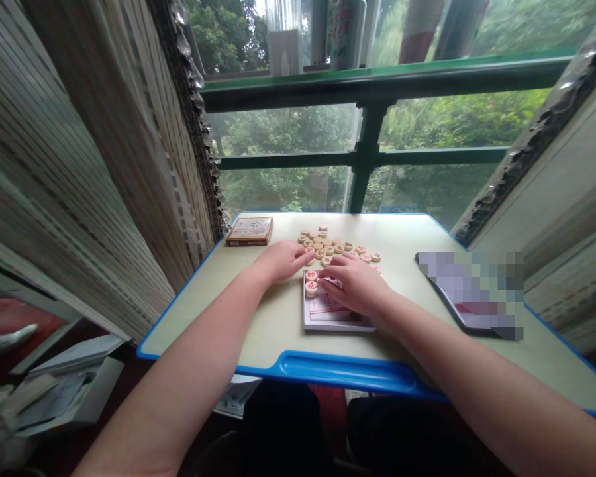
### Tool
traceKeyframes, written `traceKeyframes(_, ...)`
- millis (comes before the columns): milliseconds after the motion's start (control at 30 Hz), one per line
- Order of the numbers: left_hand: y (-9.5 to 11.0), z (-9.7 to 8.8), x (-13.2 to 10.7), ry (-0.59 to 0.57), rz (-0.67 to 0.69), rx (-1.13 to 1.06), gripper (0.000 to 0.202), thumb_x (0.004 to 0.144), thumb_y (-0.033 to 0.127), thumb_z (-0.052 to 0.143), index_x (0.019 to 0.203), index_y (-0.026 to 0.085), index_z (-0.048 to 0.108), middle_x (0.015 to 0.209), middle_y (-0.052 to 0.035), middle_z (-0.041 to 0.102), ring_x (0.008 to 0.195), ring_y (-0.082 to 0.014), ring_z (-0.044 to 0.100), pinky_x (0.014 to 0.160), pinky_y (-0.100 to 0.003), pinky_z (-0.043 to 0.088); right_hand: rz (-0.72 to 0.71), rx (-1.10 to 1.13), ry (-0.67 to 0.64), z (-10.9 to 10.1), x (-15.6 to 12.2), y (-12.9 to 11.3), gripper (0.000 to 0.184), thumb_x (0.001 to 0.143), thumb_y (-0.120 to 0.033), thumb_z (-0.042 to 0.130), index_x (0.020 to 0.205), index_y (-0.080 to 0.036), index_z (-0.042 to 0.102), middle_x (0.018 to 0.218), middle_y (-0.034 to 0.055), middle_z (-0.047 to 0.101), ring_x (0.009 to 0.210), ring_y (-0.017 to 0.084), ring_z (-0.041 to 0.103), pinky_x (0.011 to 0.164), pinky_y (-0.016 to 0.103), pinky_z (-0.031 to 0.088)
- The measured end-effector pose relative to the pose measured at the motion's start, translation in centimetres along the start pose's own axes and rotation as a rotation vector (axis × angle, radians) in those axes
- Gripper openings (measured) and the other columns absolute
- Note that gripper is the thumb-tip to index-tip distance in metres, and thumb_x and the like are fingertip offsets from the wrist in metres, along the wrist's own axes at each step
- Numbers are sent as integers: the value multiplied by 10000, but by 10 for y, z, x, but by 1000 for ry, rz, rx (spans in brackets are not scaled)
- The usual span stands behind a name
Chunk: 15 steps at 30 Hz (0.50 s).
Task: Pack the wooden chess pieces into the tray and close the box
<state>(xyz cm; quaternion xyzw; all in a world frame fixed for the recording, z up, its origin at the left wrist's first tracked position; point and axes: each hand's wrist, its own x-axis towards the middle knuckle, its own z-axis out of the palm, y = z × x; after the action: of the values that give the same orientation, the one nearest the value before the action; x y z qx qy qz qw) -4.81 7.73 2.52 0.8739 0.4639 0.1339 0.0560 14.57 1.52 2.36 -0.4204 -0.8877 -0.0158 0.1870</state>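
Several round wooden Chinese chess pieces [338, 248] with red or dark characters lie loosely on the table. My left hand [282, 260] reaches to their left edge, fingers stretched out, the tips at a piece with a red mark. A shallow white box [322, 326] with red lines inside stands nearer me. Two red-marked pieces, an upper one [311, 275] and a lower one [311, 289], sit in its far left corner. Over the box's right part is my right hand [355, 281], fingers spread, thumb and forefinger beside those two pieces. The hand hides part of the box.
A flat brown box [249, 231] lies at the table's back left. On the right rests a dark-edged tablet-like object [457, 291], its face blurred. The table [203, 311] has a blue rim and a blue front groove [347, 368]. Curtains flank it; a green-railed window stands behind.
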Motion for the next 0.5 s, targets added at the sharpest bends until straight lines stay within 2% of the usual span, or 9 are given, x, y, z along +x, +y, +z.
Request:
traceKeyframes(167,0,1,0,5,10,-1,483,904,477,313,879,178,692,894,-79,702,832,-200,621,738,-282,448,47,-31,48,-4,0,3,259,885,-315,488,819,-182,701,833,76,641,808,189,518,743,301,377)
traceKeyframes(400,-4,5,1,17,-14,-47,286,844,268,468,1028,214,680,1074,-52,688,985,-198,610,868,-285,446,280,-67,172,-6,2,25,282,880,-289,453,755,-179,680,800,78,647,763,191,531,703,298,380)
traceKeyframes(500,-3,4,-1,4,-10,-61,270,834,274,487,1002,208,689,1023,-50,698,922,-189,622,830,-283,458,377,-69,153,-7,2,35,310,881,-300,427,758,-178,686,788,77,657,770,195,545,694,300,380)
